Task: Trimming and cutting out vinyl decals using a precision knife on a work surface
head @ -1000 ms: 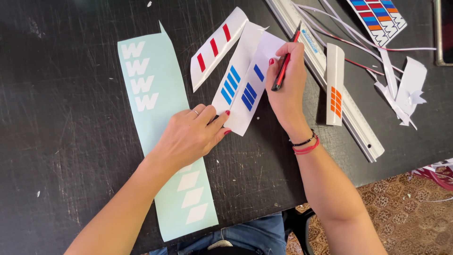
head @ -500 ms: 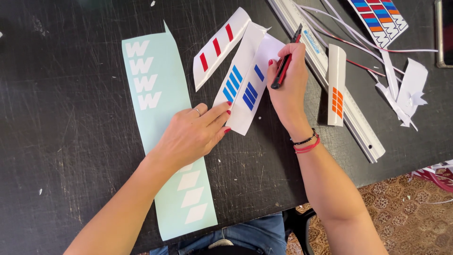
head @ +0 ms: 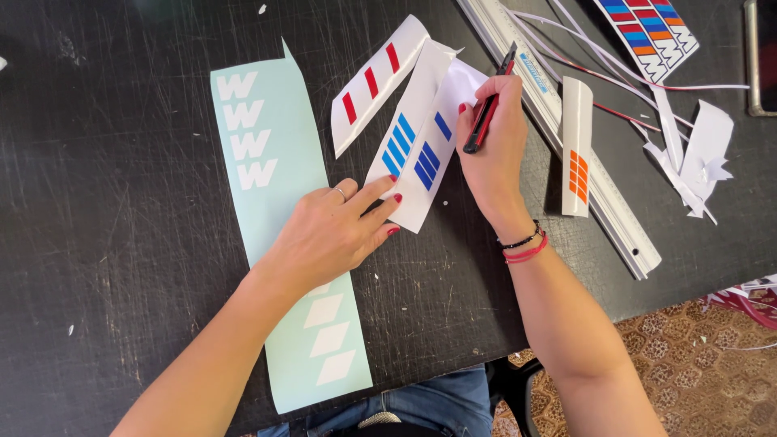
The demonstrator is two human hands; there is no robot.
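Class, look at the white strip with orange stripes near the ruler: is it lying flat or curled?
Curled: the orange-striped strip arches along its length, its edges bending down beside the ruler.

table (head: 97, 243): matt, scratched | sticker sheet (head: 271, 154): smooth paper | ruler (head: 603, 202): likely metal

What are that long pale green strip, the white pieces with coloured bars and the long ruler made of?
The long pale green strip looks like matte backing paper carrying white vinyl cut-outs; it lies thin and flat. The white pieces with blue bars seem glossy sticker sheet, since they curl at the edges. The long silvery ruler looks like brushed aluminium, rigid with a dull sheen. The right hand holds a red-and-black knife, probably plastic.
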